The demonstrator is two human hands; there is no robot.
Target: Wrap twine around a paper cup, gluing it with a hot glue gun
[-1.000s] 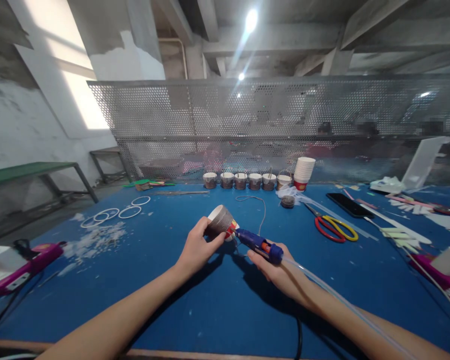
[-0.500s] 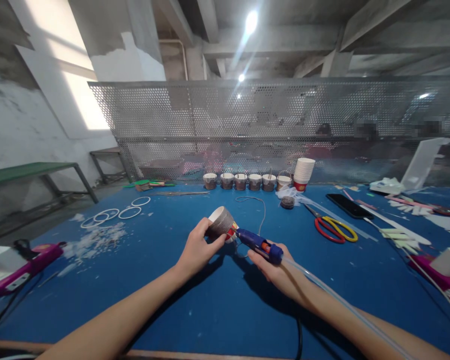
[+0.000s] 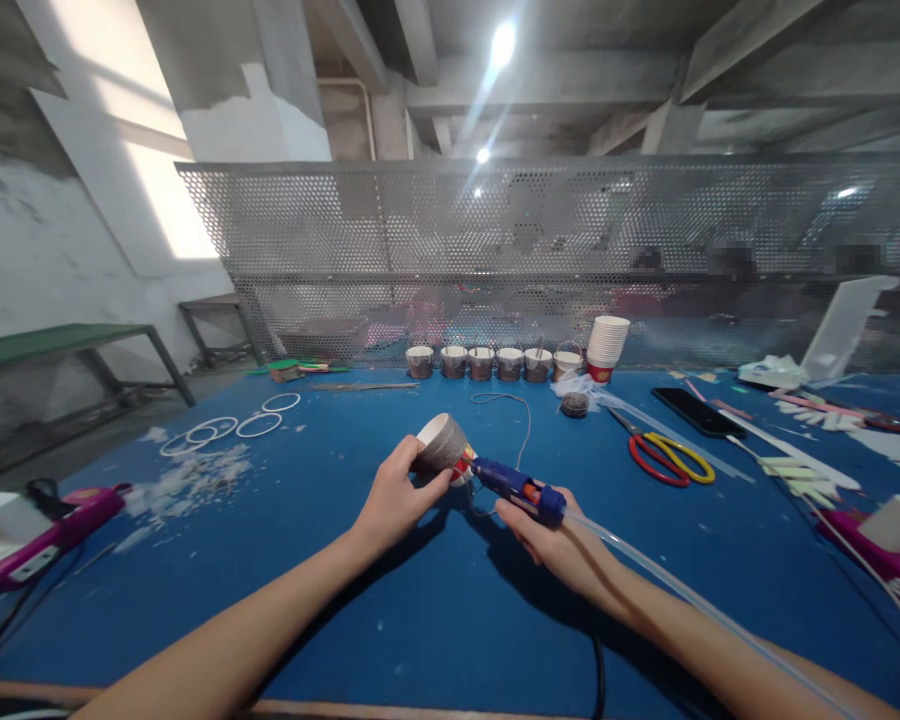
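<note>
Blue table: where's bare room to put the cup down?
Barest: table in front of the left hand and right hand, plus the patch between the cup and white rings. Crowded: scissors and phone on the right, cup row at the back, white scraps on the left.

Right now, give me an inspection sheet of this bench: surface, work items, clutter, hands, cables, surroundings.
Surface: blue table, white scraps at left.
Work items: wrapped cup; blue glue gun, nozzle at the cup's base.
Clutter: scissors, phone, cup stack, row of small cups, white rings.
Hands: left hand grips the cup; right hand grips the gun.
Cables: black cord at near edge.
Surroundings: perforated metal screen.
</note>
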